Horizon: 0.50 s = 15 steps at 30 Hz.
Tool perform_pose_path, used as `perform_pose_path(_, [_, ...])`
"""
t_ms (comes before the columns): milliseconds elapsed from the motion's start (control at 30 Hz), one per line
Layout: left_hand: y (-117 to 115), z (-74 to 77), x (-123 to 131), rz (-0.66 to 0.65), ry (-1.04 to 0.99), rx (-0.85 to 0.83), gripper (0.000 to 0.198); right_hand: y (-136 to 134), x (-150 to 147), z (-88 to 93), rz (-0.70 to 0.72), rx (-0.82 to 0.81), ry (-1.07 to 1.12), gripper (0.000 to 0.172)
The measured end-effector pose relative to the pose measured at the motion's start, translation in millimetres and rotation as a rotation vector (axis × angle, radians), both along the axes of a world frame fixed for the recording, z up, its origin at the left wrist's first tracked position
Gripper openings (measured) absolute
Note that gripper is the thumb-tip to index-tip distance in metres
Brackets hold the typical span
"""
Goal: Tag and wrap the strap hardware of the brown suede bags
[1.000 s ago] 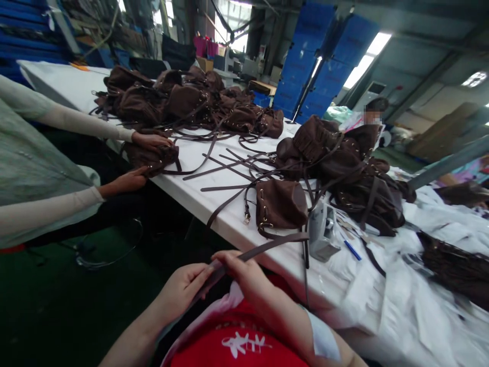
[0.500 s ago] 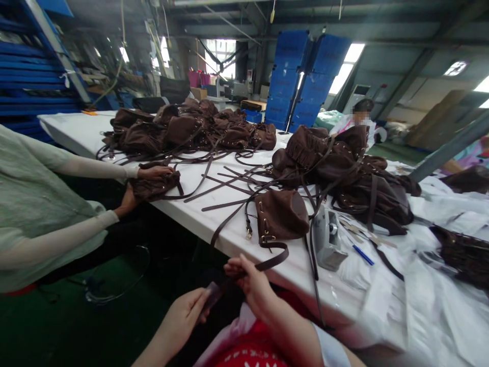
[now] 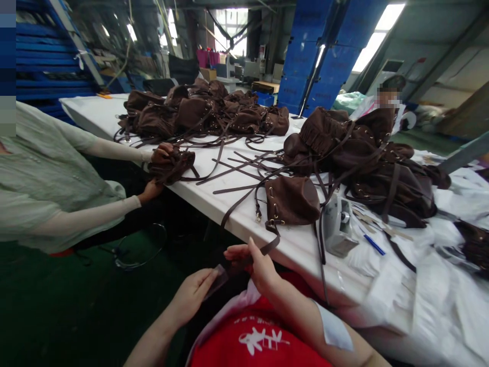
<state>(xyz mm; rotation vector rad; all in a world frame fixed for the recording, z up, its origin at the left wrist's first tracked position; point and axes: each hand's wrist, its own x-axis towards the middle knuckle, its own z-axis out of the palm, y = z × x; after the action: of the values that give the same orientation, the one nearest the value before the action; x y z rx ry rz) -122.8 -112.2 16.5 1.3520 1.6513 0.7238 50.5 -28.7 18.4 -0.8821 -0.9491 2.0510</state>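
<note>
My left hand [image 3: 191, 295] pinches a small clear plastic piece [image 3: 218, 280] near the front of my body. My right hand [image 3: 257, 264] is closed around a dark brown strap [image 3: 272, 244], thumb on top. The strap runs up over the table edge to a small brown drawstring bag [image 3: 294, 201] lying on its side, with metal eyelets. Between my hands the strap's lower end is dark and hard to make out; whether it lies inside the plastic I cannot tell.
The white table [image 3: 198, 201] bears two heaps of brown bags [image 3: 198, 114]. A grey metal device [image 3: 341, 229] and a blue pen [image 3: 374, 244] lie to the right. At the left a co-worker [image 3: 64, 168] handles another brown bag [image 3: 175, 165]; a second person [image 3: 391, 94] is behind.
The view has tilted down and turned slightly left. My hands stay on the strap and the plastic piece, and the strap's loop by the bag has straightened. The co-worker's hands have shifted on their bag.
</note>
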Motion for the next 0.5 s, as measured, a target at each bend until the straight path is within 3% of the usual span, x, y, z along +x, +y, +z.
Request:
perform_pose_path(100, [3.4, 10.5, 10.4, -0.043, -0.107, 0.037, 0.045, -2.4, -2.6, -9.9, 0.097, 0.104, -0.111, 0.070])
perform_pose_path(233, [8.5, 15.8, 22.5, -0.055, -0.155, 0.063, 0.046, -6.2, -5.1, -21.4, 0.240, -0.005, -0.070, 0.065])
perform_pose_path(300, [9.1, 12.9, 18.9, -0.009, -0.093, 0.064, 0.048, 0.4, -0.5, -19.2, 0.112, -0.029, 0.005, 0.056])
perform_pose_path(400, [9.1, 7.0, 7.4, 0.041, -0.011, 0.067, 0.050, 17.3, 9.1, -13.4, -0.204, -0.091, 0.056, 0.044])
perform_pose_path(500, [11.5, 5.1, 4.6, 0.031, 0.016, 0.088, 0.049, 28.5, 12.4, -14.0, -0.333, -0.165, 0.017, 0.034])
